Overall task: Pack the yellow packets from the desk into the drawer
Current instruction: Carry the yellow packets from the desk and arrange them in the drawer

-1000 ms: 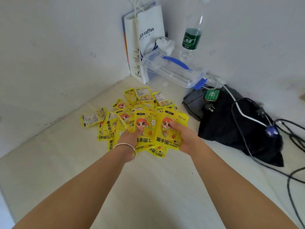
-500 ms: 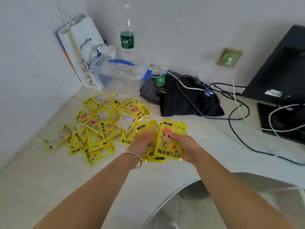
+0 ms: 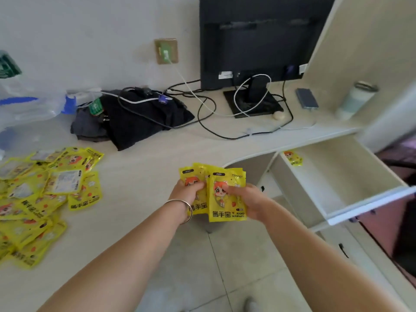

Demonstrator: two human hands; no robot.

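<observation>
Frame centre: left hand and right hand each pinch hand-warmer packets; light, slick, pliable pouches, best clamped mid-face; open drawer at right.

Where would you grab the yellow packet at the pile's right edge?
Pinch the right edge of the packet, coming from the right over bare desk. It lies flat, its left side against the pile, so likely only that edge is free.
</observation>
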